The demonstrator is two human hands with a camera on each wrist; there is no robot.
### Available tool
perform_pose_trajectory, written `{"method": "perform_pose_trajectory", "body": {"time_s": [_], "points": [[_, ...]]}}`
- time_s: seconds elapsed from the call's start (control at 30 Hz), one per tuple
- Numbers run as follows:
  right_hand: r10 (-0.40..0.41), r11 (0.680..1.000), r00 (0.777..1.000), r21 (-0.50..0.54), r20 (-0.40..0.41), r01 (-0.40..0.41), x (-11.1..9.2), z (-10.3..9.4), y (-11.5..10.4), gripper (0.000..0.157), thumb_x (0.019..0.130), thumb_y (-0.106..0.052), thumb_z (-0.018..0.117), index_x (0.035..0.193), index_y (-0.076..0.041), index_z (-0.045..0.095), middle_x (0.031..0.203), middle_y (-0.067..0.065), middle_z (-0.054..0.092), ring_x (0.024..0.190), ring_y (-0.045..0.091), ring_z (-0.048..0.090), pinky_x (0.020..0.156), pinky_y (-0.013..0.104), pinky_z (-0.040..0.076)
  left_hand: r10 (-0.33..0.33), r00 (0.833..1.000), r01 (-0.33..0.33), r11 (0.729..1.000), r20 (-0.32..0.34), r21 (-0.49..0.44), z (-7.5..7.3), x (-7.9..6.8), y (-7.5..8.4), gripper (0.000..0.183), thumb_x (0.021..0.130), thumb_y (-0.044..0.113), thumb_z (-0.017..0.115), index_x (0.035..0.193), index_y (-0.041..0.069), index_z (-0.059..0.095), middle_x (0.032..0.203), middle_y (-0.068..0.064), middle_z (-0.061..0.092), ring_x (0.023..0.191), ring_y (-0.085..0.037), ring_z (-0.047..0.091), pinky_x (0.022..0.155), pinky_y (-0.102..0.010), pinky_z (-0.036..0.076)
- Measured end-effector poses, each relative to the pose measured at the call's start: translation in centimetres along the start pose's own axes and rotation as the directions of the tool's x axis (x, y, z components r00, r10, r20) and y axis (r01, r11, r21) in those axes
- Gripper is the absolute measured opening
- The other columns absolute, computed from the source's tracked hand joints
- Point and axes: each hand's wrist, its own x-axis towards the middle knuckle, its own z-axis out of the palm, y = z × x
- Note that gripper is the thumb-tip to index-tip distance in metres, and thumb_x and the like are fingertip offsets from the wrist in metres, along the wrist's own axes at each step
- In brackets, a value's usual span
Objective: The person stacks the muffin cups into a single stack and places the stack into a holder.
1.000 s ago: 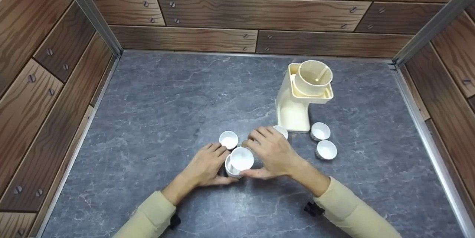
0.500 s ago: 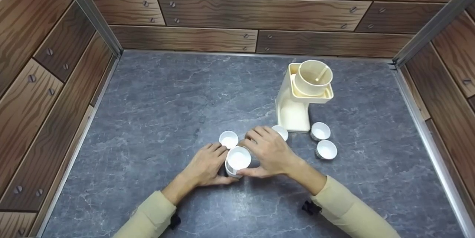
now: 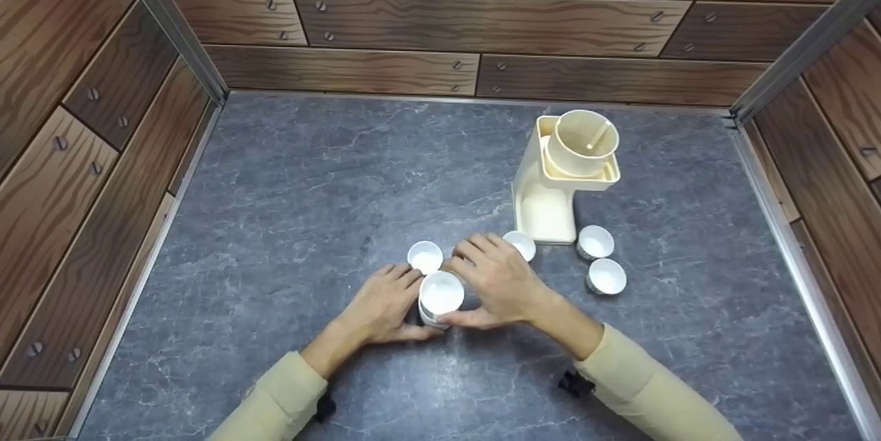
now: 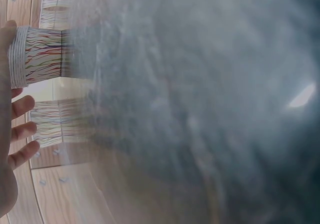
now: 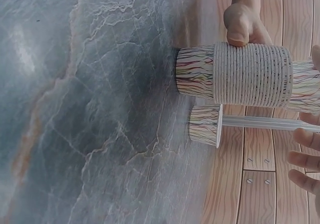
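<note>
Near the middle of the table stands a tall stack of patterned paper cups [image 5: 252, 76], its many rims nested closely. My left hand [image 3: 385, 305] holds it low down, thumb on the near side. Right above, my right hand [image 3: 497, 283] grips the topmost paper cup [image 3: 441, 294] between thumb and fingers; its lower part sits at the stack's top. A single paper cup [image 3: 425, 259] stands just beyond my left fingertips. Another paper cup [image 3: 520, 246] is partly hidden behind my right hand. In the left wrist view, several fingers [image 4: 24, 131] extend beside the stack.
A cream stand [image 3: 546, 210] with a round container [image 3: 584, 144] on top rises at the back right; a thin stick lies in the container. Beside it are two more paper cups [image 3: 595, 243] [image 3: 607, 277]. Wood-patterned walls [image 3: 392, 21] enclose the grey marbled table [image 3: 310, 186].
My right hand has moved slightly left and brought the top cup over the stack, so the two now line up. The left hand has stayed in place.
</note>
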Motion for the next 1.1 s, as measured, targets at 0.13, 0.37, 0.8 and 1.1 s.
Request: {"method": "perform_pose_trajectory", "body": {"time_s": [0.13, 0.37, 0.8, 1.1], "points": [[0.002, 1.0, 1.0, 0.008, 0.004, -0.002, -0.1, 0.1, -0.1, 0.071, 0.083, -0.084, 0.06, 0.103, -0.016, 0.069, 0.096, 0.001, 0.067, 0.085, 0.019, 0.061, 0.075, 0.034, 0.049, 0.004, 1.0, -0.004, 1.0, -0.001, -0.009, -0.1, 0.1, 0.0, 0.077, 0.081, 0.079, 0.07, 0.124, 0.016, 0.069, 0.114, 0.001, 0.073, 0.107, -0.019, 0.067, 0.089, -0.035, 0.057], [0.001, 1.0, 1.0, 0.013, 0.021, -0.001, -0.2, 0.4, -0.3, 0.07, 0.082, -0.084, 0.06, 0.102, -0.017, 0.069, 0.096, 0.0, 0.067, 0.087, 0.019, 0.061, 0.075, 0.033, 0.049, 0.0, 1.0, 0.001, 1.0, 0.011, -0.016, 0.0, 0.1, -0.1, 0.078, 0.081, 0.078, 0.07, 0.125, 0.014, 0.068, 0.116, 0.001, 0.073, 0.11, -0.019, 0.067, 0.089, -0.035, 0.056], [0.006, 1.0, 0.998, -0.004, 0.065, -0.006, -0.9, 1.3, -0.4, 0.072, 0.085, -0.086, 0.055, 0.107, -0.019, 0.07, 0.098, 0.0, 0.067, 0.09, 0.02, 0.063, 0.078, 0.034, 0.052, 0.0, 1.0, 0.0, 1.0, 0.014, -0.011, 0.0, 0.0, -0.1, 0.075, 0.082, 0.077, 0.069, 0.124, 0.015, 0.069, 0.116, 0.001, 0.074, 0.111, -0.02, 0.068, 0.091, -0.036, 0.057], [0.01, 1.0, 0.996, -0.017, 0.088, -0.009, -1.2, 1.6, -0.4, 0.073, 0.083, -0.087, 0.057, 0.108, -0.019, 0.069, 0.098, 0.0, 0.067, 0.089, 0.02, 0.063, 0.078, 0.035, 0.052, 0.018, 1.0, -0.018, 1.0, -0.022, 0.001, 0.1, 0.0, -0.1, 0.073, 0.082, 0.077, 0.07, 0.121, 0.015, 0.069, 0.114, 0.001, 0.073, 0.109, -0.02, 0.067, 0.087, -0.035, 0.056]]}}
